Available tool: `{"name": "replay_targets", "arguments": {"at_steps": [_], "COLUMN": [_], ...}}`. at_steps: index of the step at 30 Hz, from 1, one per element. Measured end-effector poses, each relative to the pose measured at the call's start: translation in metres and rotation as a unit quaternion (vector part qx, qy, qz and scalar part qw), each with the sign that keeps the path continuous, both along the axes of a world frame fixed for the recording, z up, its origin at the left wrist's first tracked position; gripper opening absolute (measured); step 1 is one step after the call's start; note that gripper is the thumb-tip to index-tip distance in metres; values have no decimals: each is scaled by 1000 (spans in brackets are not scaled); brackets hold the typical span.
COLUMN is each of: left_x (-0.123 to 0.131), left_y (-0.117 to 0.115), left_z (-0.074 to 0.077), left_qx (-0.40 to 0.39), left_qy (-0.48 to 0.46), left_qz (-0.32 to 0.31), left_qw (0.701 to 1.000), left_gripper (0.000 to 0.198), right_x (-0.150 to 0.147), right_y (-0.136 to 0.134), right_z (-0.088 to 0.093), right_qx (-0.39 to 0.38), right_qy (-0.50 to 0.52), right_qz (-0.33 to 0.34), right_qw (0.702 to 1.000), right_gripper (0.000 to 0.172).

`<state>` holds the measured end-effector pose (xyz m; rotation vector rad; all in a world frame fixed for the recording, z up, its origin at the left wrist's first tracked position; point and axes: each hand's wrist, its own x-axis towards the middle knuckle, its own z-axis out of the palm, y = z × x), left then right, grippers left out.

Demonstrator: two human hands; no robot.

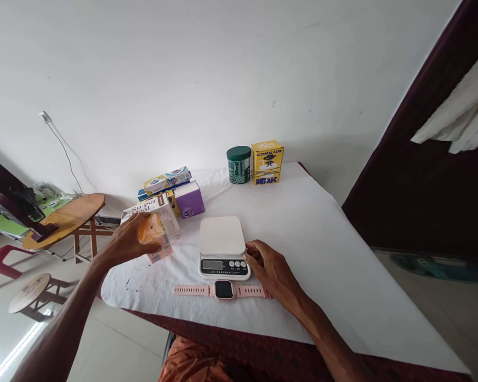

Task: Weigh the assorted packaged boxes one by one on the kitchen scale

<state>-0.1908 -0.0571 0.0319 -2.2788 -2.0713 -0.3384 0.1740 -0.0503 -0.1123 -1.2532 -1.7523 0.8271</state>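
Observation:
My left hand point(133, 236) is closed around a small orange and pink box point(156, 239), held at the left of the table in front of a white "Super Meal" box point(165, 212). In the middle lies a white digital kitchen scale point(223, 239) with a bare platform and a dark, blank-looking display. Against its right edge, my right hand point(269, 265) has its fingers bent and gripping the side near the buttons. A smartwatch point(223, 289) with a pink strap is laid out flat just in front of the scale.
Behind the left hand stand a purple box point(190, 200) and stacked small soap boxes point(156, 184). A green tub point(239, 165) and a yellow box point(266, 163) stand near the wall. A white cloth point(342, 297) covers the table. Wooden stool point(30, 293) on the floor at left.

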Motion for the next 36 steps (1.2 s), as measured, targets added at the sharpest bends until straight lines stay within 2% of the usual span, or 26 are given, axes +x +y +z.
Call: {"name": "replay_targets", "arguments": {"at_steps": [3, 7, 13, 16, 18, 20, 22, 25, 29, 33, 36], "left_x": [-21, -35, -46, -45, -33, -9, 26, 88, 163, 217, 248], "left_y": [-8, -9, -8, -11, -12, -11, -3, 28, 109, 199, 251], "left_z": [-12, -26, -33, -25, -14, 0, 13, 24, 19, 13, 15], "left_qx": [-9, -11, -30, -10, 23, 57, 82, 94, 66, 27, 20], "left_qy": [-4, -20, -48, -19, 8, 27, 28, 9, -25, -39, -58], "left_qz": [18, 31, 17, 28, 37, 20, -30, -128, -171, -145, -99], "left_qw": [1000, 999, 998, 999, 999, 998, 996, 987, 983, 988, 993], "left_gripper": [85, 82, 81, 80, 82, 81, 75, 69, 74, 79, 83], "right_x": [0, 0, -1, -1, -2, -3, -3, -4, -4, -5, -7], "right_y": [-1, -1, 0, 0, -1, -1, -1, -1, -2, -3, -4], "right_z": [0, -2, -3, -2, -1, -1, -2, -4, -6, -8, -11], "right_qx": [10, 15, 22, 29, 34, 41, 53, 60, 65, 85, 105], "right_qy": [0, -2, -7, -3, -5, -11, -17, -20, -31, -42, -56], "right_qz": [-1, -3, -3, -2, -1, -3, -10, -20, -27, -36, -50], "right_qw": [1000, 1000, 1000, 1000, 999, 999, 998, 998, 997, 995, 992], "right_gripper": [28, 28, 25, 21, 18, 15, 14, 16, 17, 18, 19]}}
